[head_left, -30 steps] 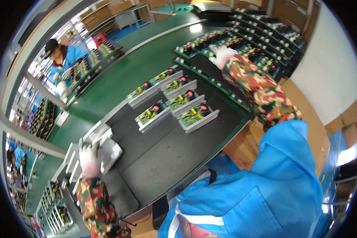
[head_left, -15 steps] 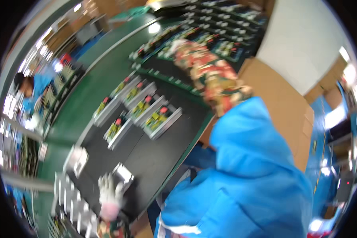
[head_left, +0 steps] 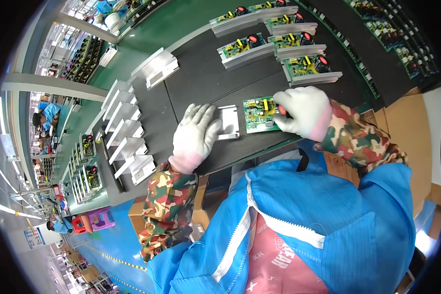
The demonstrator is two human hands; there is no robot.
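My left hand [head_left: 195, 136], in a white glove, lies flat on the black mat with its fingers on a silver metal bracket [head_left: 229, 122]. My right hand [head_left: 301, 111], also gloved, grips the right edge of a green circuit board [head_left: 259, 113] lying beside the bracket. The board carries yellow parts and a red round part under my fingers. Both forearms wear camouflage sleeves over a blue coat.
Several finished boards on metal brackets [head_left: 259, 46] stand in rows farther up the mat. Bare brackets [head_left: 127, 137] are stacked to the left. A green conveyor [head_left: 147, 44] runs behind. A brown cardboard box [head_left: 402, 127] sits right. Other workers [head_left: 46, 117] sit at far-left benches.
My view swung down to the mat's near edge. My right hand came back from the far racks with a circuit board and set it beside the bracket under my left hand.
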